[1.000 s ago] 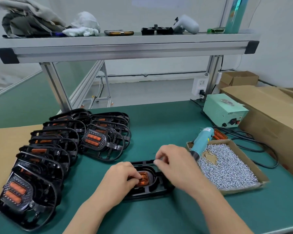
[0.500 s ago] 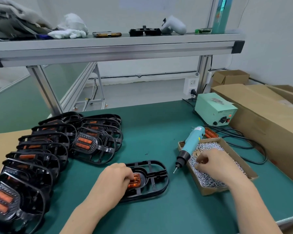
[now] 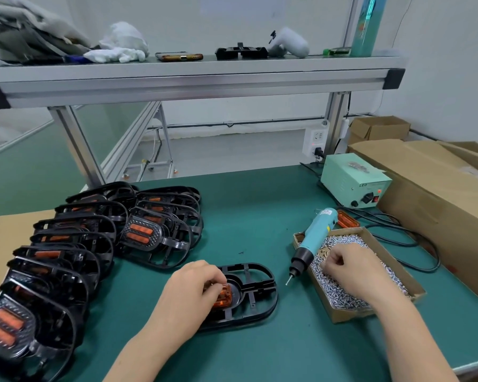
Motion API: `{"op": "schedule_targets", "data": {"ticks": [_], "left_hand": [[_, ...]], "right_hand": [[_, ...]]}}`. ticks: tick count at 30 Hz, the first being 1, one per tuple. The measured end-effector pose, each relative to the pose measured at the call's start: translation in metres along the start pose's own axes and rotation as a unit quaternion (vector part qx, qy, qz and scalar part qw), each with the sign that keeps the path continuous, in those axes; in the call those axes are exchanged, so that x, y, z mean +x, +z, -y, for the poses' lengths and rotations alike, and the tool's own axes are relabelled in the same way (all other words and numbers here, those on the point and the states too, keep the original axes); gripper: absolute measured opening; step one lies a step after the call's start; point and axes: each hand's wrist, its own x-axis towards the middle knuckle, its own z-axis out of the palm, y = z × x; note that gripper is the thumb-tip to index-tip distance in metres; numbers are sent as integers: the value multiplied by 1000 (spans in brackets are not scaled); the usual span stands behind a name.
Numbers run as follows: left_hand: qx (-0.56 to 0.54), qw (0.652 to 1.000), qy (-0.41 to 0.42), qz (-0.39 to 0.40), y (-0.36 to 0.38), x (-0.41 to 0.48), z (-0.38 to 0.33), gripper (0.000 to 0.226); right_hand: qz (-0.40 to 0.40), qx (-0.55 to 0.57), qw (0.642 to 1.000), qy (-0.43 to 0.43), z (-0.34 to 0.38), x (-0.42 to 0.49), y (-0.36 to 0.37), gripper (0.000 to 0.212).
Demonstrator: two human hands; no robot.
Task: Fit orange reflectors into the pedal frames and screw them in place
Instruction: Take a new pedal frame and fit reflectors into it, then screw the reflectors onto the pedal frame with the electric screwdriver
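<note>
A black pedal frame (image 3: 255, 299) lies flat on the green table in front of me. An orange reflector (image 3: 223, 296) sits in its left end, and my left hand (image 3: 188, 293) holds the reflector down with curled fingers. My right hand (image 3: 348, 270) is in the cardboard tray of screws (image 3: 395, 277), fingertips pinched together among the silver screws (image 3: 340, 296); whether a screw is between them I cannot tell. A teal electric screwdriver (image 3: 313, 238) leans on the tray's left rim, bit pointing down at the table.
Several finished black pedal frames with orange reflectors (image 3: 138, 232) are stacked in rows at the left. A green power box (image 3: 355, 183) with black cables stands at the back right, a loose orange reflector (image 3: 348, 219) beside it. Cardboard boxes (image 3: 439, 183) line the right edge. A shelf (image 3: 193, 78) runs overhead.
My right hand left the pedal frame, moved right to the screw tray and now picks among the screws. The left hand stayed on the reflector.
</note>
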Motion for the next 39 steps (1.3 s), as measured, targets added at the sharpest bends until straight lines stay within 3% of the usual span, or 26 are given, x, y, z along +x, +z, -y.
{"op": "schedule_targets", "data": {"ticks": [4,6,13,18,21,26,29,31,35,39], "left_hand": [[-79,996,-19,-33,2,0,-8,23],[-126,990,-31,-57,4,1,-14,23],[-281,954,-18,-106,7,2,-40,32],[-390,910,-45,-137,2,1,-46,27],[-393,904,-47,-161,0,0,-46,26],[-388,903,-43,-179,2,-1,-48,26],[-419,891,-49,-166,0,0,-49,24],[-447,879,-56,-156,-3,0,-47,26],[-446,882,-66,-138,-8,-2,-40,26],[-440,885,-77,-133,-11,-3,-36,20]], "right_hand": [[-87,123,989,-15,12,-6,-11,21],[-87,215,972,-42,26,-13,-14,20],[34,473,874,-108,94,-50,8,28],[136,621,770,-58,123,-68,24,32],[152,665,730,-45,130,-73,27,32],[101,599,786,-112,130,-72,28,38],[48,502,850,-153,123,-63,25,38],[-35,441,885,-146,112,-50,22,31],[-169,355,917,-72,78,-19,13,15],[-124,245,961,22,42,8,14,60]]}}
